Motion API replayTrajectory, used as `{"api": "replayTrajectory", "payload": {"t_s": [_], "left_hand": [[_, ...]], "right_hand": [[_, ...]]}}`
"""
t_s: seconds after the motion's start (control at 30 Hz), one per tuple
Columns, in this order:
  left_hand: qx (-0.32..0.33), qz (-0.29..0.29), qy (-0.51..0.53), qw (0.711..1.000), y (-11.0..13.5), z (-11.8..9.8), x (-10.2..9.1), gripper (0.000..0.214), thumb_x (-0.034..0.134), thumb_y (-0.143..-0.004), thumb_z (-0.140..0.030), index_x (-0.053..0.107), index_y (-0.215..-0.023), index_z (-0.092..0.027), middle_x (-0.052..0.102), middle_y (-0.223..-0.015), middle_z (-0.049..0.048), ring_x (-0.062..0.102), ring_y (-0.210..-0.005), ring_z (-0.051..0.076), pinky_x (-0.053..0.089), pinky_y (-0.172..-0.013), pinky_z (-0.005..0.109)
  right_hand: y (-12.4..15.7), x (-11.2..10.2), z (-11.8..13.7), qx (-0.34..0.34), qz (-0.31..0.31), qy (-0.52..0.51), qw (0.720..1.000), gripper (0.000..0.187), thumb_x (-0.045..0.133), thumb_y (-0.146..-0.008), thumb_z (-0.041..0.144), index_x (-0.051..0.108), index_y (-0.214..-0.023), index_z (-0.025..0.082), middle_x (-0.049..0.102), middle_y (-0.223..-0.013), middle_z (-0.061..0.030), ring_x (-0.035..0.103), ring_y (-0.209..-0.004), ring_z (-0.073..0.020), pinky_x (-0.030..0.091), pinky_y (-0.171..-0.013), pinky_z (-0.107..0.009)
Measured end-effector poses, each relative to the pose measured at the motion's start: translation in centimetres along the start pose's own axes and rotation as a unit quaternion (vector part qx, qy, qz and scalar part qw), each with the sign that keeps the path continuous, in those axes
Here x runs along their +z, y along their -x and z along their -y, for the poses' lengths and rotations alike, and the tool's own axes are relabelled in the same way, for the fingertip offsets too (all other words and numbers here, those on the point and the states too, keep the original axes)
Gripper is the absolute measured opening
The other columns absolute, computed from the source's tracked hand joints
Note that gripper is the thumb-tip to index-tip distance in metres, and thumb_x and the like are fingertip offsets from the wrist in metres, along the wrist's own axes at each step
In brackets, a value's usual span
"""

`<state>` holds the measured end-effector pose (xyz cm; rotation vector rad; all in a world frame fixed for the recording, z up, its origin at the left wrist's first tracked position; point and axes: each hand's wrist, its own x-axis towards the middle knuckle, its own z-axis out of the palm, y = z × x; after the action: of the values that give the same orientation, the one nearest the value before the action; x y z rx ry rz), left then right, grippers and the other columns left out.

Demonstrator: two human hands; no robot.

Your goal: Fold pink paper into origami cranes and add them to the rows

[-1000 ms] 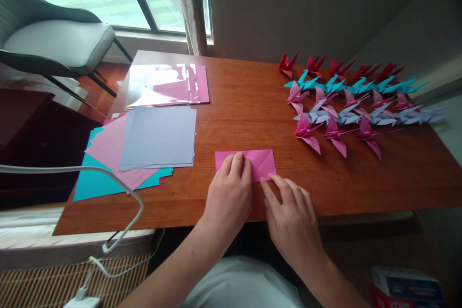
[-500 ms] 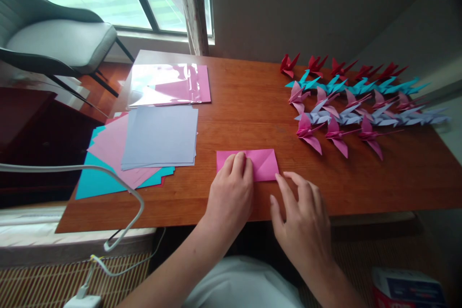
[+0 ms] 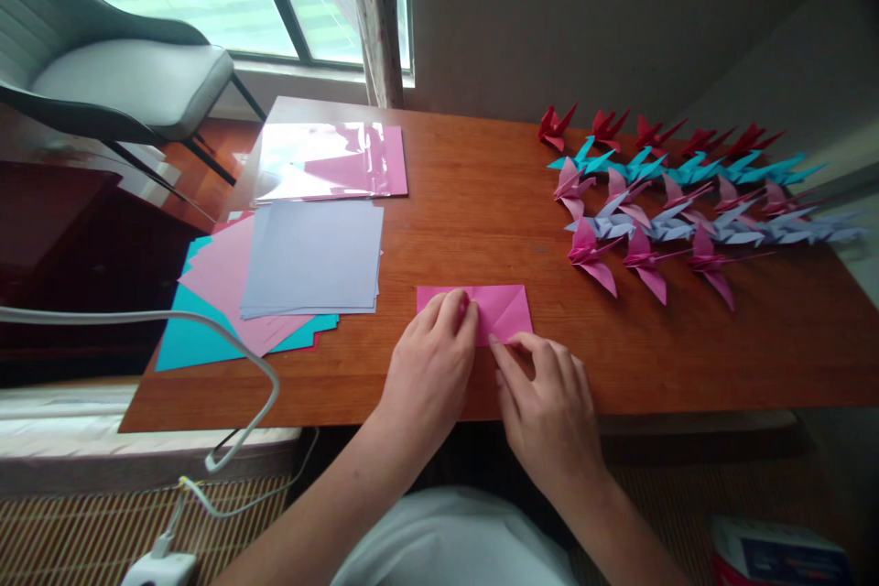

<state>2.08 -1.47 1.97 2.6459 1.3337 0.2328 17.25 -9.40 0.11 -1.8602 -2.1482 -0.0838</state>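
A sheet of pink origami paper (image 3: 506, 304), folded into a rectangle with a diagonal crease showing, lies flat near the table's front edge. My left hand (image 3: 434, 352) bears down on its left half, fingers bunched together and closed on the paper. At the near edge, just right of the left fingertips, my right hand (image 3: 546, 394) has its index fingertip on the paper. Its other fingers are curled and the thumb lies below the edge, so the hand looks closed at the paper. The underside of the fold is hidden.
Folded paper cranes stand in rows on the right: red (image 3: 652, 135), turquoise (image 3: 638, 165), light pink (image 3: 573, 190), pale lilac (image 3: 677, 222) and deep pink (image 3: 591, 258). Stacked coloured sheets (image 3: 312, 256) and a clear packet (image 3: 322, 160) lie left. A white cable (image 3: 254, 352) crosses the left front.
My right hand has moved left from the paper's right corner to its near edge, beside the left hand, and its fingers have drawn in. My left hand stays on the paper.
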Motion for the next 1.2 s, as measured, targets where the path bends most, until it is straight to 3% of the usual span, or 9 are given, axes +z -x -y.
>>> {"api": "replayTrajectory", "payload": {"t_s": [0.23,0.33,0.4,0.5,0.6,0.7,0.97,1.2], "left_hand": [[-0.015,-0.007,-0.033,0.999,2.3,3.2,-0.9,0.06,0.042,-0.083,0.005,0.056,-0.139,-0.012,0.052,-0.148,0.0163,0.049,-0.135,0.031,0.046,-0.113,0.045],[-0.033,-0.02,-0.053,0.998,3.6,4.0,-1.2,0.061,0.041,-0.082,0.005,0.055,-0.14,-0.007,0.052,-0.148,0.0198,0.051,-0.134,0.032,0.047,-0.112,0.046],[-0.03,-0.048,-0.06,0.997,4.3,3.7,-1.3,0.061,0.041,-0.083,0.003,0.054,-0.141,-0.005,0.052,-0.149,0.02,0.05,-0.134,0.033,0.047,-0.112,0.047],[0.03,-0.077,-0.035,0.996,5.2,1.9,-0.9,0.057,0.043,-0.085,-0.002,0.054,-0.141,-0.003,0.054,-0.148,0.0186,0.048,-0.137,0.032,0.043,-0.115,0.045],[0.064,-0.061,-0.018,0.996,5.3,-0.4,-0.2,0.05,0.047,-0.093,-0.018,0.055,-0.141,-0.006,0.052,-0.151,0.0166,0.045,-0.14,0.032,0.04,-0.117,0.046],[0.037,-0.044,-0.02,0.998,5.1,-1.5,0.6,0.054,0.049,-0.098,-0.037,0.054,-0.143,-0.008,0.05,-0.153,0.0173,0.045,-0.141,0.035,0.038,-0.117,0.049],[0.052,-0.046,-0.031,0.997,5.3,-1.0,1.1,0.075,0.044,-0.095,-0.064,0.05,-0.146,-0.009,0.046,-0.155,0.0184,0.042,-0.144,0.034,0.03,-0.119,0.048],[0.061,-0.029,-0.022,0.997,5.5,-0.5,0.9,0.074,0.045,-0.096,-0.061,0.048,-0.148,-0.009,0.043,-0.158,0.0179,0.039,-0.146,0.035,0.03,-0.119,0.047]], "right_hand": [[-0.1,-0.2,0.2,0.004,0.008,-0.007,1.0,0.038,0.054,-0.096,0.018,0.063,-0.133,0.021,0.062,-0.118,-0.0131,0.054,-0.108,-0.0277,0.045,-0.094,-0.046],[-0.2,-0.4,0.3,0.016,0.022,-0.013,1.0,0.038,0.054,-0.096,0.018,0.063,-0.133,0.02,0.061,-0.119,-0.0132,0.054,-0.109,-0.028,0.045,-0.096,-0.047],[-0.2,-0.4,0.3,0.014,0.025,-0.014,1.0,0.039,0.055,-0.095,0.018,0.063,-0.134,0.02,0.061,-0.119,-0.0133,0.054,-0.109,-0.0283,0.045,-0.096,-0.047],[-0.1,-0.3,0.1,0.003,0.023,-0.013,1.0,0.04,0.055,-0.095,0.018,0.062,-0.135,0.019,0.061,-0.119,-0.0137,0.055,-0.108,-0.0289,0.045,-0.095,-0.048],[-0.1,-0.2,0.2,0.006,0.025,-0.013,1.0,0.038,0.055,-0.096,0.019,0.063,-0.133,0.019,0.061,-0.119,-0.014,0.055,-0.109,-0.0291,0.045,-0.095,-0.048],[-0.2,-0.3,0.3,0.013,0.027,-0.016,0.999,0.037,0.054,-0.096,0.019,0.064,-0.132,0.019,0.061,-0.119,-0.014,0.055,-0.11,-0.029,0.045,-0.097,-0.048],[-0.3,-0.5,0.3,0.02,0.028,-0.021,0.999,0.038,0.054,-0.097,0.019,0.063,-0.133,0.021,0.062,-0.12,-0.0131,0.055,-0.111,-0.029,0.045,-0.098,-0.048],[-0.1,-0.3,0.0,0.004,0.017,-0.01,1.0,0.037,0.054,-0.097,0.021,0.064,-0.133,0.021,0.062,-0.119,-0.0127,0.055,-0.11,-0.0281,0.046,-0.096,-0.046]]}}
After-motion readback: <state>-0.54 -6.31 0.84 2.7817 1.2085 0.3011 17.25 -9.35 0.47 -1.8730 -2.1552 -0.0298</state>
